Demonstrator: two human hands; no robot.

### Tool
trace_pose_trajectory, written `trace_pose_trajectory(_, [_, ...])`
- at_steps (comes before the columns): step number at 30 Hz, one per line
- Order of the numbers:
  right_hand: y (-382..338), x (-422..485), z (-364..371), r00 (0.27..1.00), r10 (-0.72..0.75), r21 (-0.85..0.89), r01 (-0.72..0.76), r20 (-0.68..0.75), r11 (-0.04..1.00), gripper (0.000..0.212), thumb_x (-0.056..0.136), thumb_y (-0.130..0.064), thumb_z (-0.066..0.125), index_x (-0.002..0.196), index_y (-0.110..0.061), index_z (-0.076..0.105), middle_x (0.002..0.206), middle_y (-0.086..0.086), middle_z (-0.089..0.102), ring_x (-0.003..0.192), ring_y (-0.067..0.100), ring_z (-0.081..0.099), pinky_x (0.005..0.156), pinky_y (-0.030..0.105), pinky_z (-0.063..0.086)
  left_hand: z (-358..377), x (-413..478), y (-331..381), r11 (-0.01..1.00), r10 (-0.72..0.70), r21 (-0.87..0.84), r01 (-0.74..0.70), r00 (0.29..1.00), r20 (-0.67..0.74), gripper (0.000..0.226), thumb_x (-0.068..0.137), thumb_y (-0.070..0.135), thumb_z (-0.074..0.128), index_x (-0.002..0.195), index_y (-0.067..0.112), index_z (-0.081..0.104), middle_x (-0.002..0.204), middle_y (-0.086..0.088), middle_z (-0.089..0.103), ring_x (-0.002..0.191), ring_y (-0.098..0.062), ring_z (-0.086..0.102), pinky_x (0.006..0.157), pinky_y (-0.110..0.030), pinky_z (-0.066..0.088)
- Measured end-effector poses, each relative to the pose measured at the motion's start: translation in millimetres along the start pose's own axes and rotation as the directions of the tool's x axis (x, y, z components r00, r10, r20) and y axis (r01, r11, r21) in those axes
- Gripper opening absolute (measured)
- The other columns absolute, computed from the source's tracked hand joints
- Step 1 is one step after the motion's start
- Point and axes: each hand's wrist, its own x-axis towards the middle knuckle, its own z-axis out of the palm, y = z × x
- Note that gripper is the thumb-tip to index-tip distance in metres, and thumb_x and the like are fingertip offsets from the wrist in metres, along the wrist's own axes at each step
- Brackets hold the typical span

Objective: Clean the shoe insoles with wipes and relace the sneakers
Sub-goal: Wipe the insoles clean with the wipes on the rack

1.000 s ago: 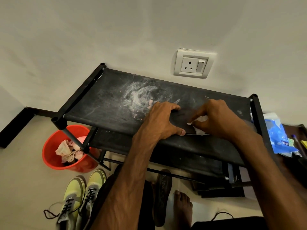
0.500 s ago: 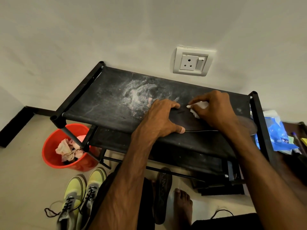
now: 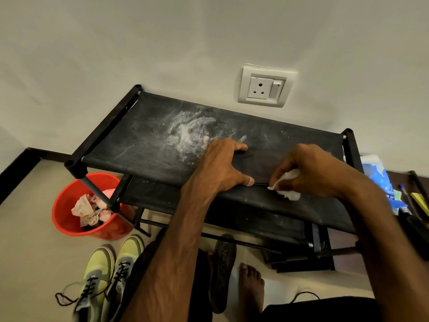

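Containers: one red bucket on the floor at the left, beneath the near left corner of the shoe rack. It holds a heap of crumpled used wipes, pinkish and beige; exact number cannot be told. One blue pack lies at the right, just beyond the rack's end; contents not visible.

Rack: black frame, black fabric shelves. Top shelf carries a white powdery smear near its middle.

Insoles: two. The insole, dark, lies flat along the near half of the top shelf, running between both hands. The second insole lies on the floor under the rack's front rail, beside a bare foot.

Left hand: spans the insole's left end, fingers curled over the far edge, thumb pressed on the near edge; clamped on it.

Right hand: fingers bunched tightly round one white wipe, which is pressed on the insole at its near edge, just right of the left thumb.

Sneakers: two, yellow-green with grey panels, side by side on the floor at lower left, toes toward the bucket: left sneaker, right sneaker. Both show black laces in the eyelets; a loose black lace end trails on the floor left of them.

One wall socket, white, sits above the rack.
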Motion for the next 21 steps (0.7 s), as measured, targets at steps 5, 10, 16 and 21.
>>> trace_pose_trajectory(5, [4, -1, 7, 0.962, -0.032, 0.167, 0.080, -0.272, 0.983, 0.012, 0.082, -0.028, 0.081, 0.092, -0.034, 0.081, 0.089, -0.015, 0.076, 0.085, -0.003, 0.068, 0.073, 0.018, 0.056, -3, 2, -1, 1.000, 0.011, 0.011, -0.011, 1.000, 0.026, 0.085, 0.065, 0.043, 0.092, 0.140, 0.029, 0.055, 0.143, 0.010, 0.052, 0.135, -0.011, 0.041, 0.105, -0.021, 0.024])
trace_pose_trajectory(10, [4, 5, 16, 0.902, 0.036, 0.209, 0.062, -0.431, 0.976, 0.018, 0.088, -0.013, 0.074, 0.092, -0.029, 0.082, 0.093, -0.011, 0.077, 0.080, -0.003, 0.065, 0.068, 0.006, 0.046, -6, 2, -2, 0.997, 0.054, 0.048, -0.054, 0.999, 0.002, 0.081, 0.063, 0.044, 0.092, 0.135, 0.031, 0.059, 0.139, 0.012, 0.054, 0.131, -0.009, 0.044, 0.104, -0.020, 0.027])
trace_pose_trajectory(16, [4, 7, 19, 0.873, 0.105, 0.232, 0.010, -0.476, 0.973, 0.029, 0.090, -0.002, 0.065, 0.093, -0.026, 0.082, 0.105, -0.010, 0.075, 0.091, 0.003, 0.063, 0.072, 0.003, 0.046, -15, -1, -11, 0.996, 0.054, 0.068, -0.052, 0.998, -0.032, 0.079, 0.060, 0.047, 0.093, 0.132, 0.033, 0.061, 0.137, 0.012, 0.054, 0.129, -0.010, 0.045, 0.110, -0.028, 0.034])
trace_pose_trajectory(21, [5, 5, 18, 0.863, 0.126, 0.289, 0.024, -0.489, 0.957, 0.026, 0.089, -0.006, 0.066, 0.098, -0.026, 0.080, 0.109, -0.007, 0.074, 0.097, 0.005, 0.062, 0.076, 0.010, 0.048, -14, -1, -11, 0.987, 0.118, 0.109, -0.116, 0.993, -0.008, 0.085, 0.066, 0.052, 0.089, 0.140, 0.030, 0.054, 0.147, 0.011, 0.047, 0.138, -0.010, 0.038, 0.111, -0.019, 0.020])
